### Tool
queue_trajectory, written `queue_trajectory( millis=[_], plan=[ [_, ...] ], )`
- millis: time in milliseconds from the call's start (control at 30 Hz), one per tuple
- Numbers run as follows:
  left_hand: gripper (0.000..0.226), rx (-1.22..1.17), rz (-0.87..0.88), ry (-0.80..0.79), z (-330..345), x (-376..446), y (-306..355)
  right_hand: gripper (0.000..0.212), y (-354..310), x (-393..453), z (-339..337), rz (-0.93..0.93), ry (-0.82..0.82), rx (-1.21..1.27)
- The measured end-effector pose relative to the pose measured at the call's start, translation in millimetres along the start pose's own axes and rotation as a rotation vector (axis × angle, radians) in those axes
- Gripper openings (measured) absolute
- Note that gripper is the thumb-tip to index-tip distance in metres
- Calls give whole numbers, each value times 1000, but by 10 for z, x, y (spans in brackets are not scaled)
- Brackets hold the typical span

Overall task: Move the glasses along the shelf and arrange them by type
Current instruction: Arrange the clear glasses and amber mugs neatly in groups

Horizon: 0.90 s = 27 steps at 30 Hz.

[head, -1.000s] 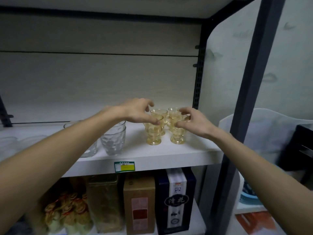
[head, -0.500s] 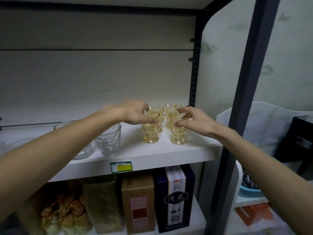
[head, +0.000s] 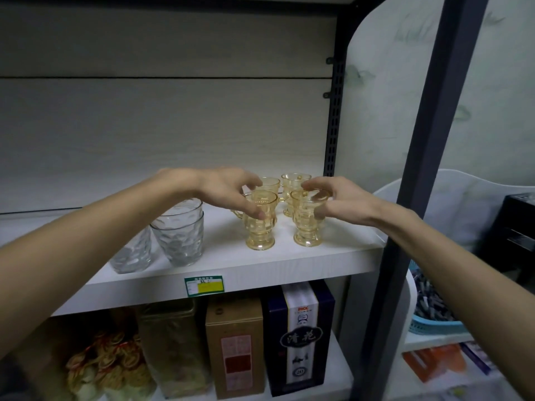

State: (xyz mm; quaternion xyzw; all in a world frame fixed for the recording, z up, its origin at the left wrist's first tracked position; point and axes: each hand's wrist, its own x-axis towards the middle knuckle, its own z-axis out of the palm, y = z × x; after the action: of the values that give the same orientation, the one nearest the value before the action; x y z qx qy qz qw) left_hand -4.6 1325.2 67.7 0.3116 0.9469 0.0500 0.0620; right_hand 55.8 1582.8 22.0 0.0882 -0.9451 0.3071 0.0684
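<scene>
Several amber footed glasses stand in a cluster at the right end of the white shelf. My left hand grips the rim of the front-left amber glass, which rests on the shelf. My right hand pinches the rim of the front-right amber glass, also standing on the shelf. Two more amber glasses stand behind them. To the left, clear dimpled tumblers sit stacked, with another clear glass partly hidden by my left forearm.
A dark metal upright frames the shelf's right end, and a slotted post runs up the back corner. A price label sticks to the shelf edge. Boxes and packaged goods fill the lower shelf. A white bin stands at the right.
Both hands stay on the two front amber glasses, which have shifted slightly apart and forward. The camera has moved a little to the right.
</scene>
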Motion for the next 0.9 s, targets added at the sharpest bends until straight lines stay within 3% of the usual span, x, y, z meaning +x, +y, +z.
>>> queue_trajectory(
  millis=[100,367,567,800,900],
  plan=[
    [84,-48,51,-5,60,45,9,83,33,12,-10,-31,-7,-20],
    [84,118,4,127,84,62,265,92,-51,6,100,-49,231,-561],
    [98,212,-4,150,108,28,280,83,-54,-25,-48,48,51,-211],
    [93,204,-10,167,122,-21,317,95,-84,-102,-61,16,63,-330],
    [103,209,-35,126,99,-52,321,103,-129,-82,-127,28,-5,-361]
  ],
)
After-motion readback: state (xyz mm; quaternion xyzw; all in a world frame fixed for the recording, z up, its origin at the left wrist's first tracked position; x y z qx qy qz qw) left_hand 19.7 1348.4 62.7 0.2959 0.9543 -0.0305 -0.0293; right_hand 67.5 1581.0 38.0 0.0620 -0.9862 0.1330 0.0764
